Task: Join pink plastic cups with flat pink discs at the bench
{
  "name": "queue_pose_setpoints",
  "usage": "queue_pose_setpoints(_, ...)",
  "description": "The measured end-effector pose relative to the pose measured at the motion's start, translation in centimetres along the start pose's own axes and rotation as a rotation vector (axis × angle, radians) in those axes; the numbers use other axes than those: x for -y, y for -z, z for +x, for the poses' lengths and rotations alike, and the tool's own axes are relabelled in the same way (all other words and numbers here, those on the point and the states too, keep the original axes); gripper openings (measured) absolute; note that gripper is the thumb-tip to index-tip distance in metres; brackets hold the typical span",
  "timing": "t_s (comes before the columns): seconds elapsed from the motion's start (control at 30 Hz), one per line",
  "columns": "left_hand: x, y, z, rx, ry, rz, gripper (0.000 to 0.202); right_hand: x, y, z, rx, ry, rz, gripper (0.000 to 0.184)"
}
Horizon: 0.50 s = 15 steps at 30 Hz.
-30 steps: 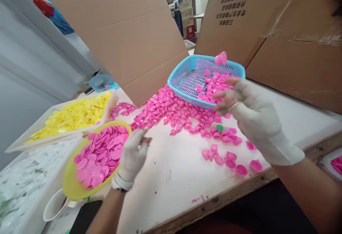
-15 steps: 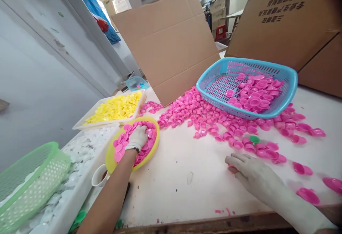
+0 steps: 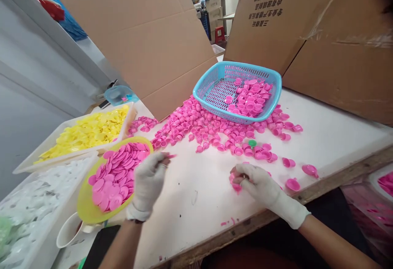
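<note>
My left hand (image 3: pixel 149 179), in a white glove, hovers beside the yellow bowl (image 3: pixel 84 209) of flat pink discs (image 3: pixel 116 172) and pinches a pink disc at its fingertips. My right hand (image 3: pixel 257 182), also gloved, rests on the white table (image 3: pixel 196 195) with its fingers closed on a small pink cup (image 3: pixel 236 187). A heap of pink cups (image 3: pixel 208 127) spreads from the table's middle to the blue basket (image 3: pixel 270 105), which holds more of them.
A white tray of yellow discs (image 3: pixel 82 132) and a white tray of white pieces (image 3: pixel 33 203) stand at the left. Cardboard sheets (image 3: pixel 147 44) lean behind the table. One green cap (image 3: pixel 252 143) lies among the cups. A white cup (image 3: pixel 66 232) sits by the bowl.
My left hand has left the bowl with a pink disc pinched in it. My right hand has drawn in and closed on a pink cup. The view has swung back to the right.
</note>
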<state>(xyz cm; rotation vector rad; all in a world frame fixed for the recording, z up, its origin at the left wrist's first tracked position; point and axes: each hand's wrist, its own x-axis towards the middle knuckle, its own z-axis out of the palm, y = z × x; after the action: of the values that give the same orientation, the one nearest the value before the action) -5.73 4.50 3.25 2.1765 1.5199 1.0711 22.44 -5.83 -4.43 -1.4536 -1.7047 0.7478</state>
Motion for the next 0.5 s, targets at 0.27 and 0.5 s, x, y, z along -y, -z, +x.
queue_pose_setpoints(0.27,-4.8,-9.7,-2.6,0.246,0.019,-0.44,0.013,-0.3,-0.3,2.0,-0.088,-0.009,-0.325,0.014)
queue_pose_setpoints(0.5,-4.1,-10.4,-5.0,0.217,-0.171,-0.41,0.017,1.5,-0.1,1.7,-0.08,0.063,-0.306,0.015)
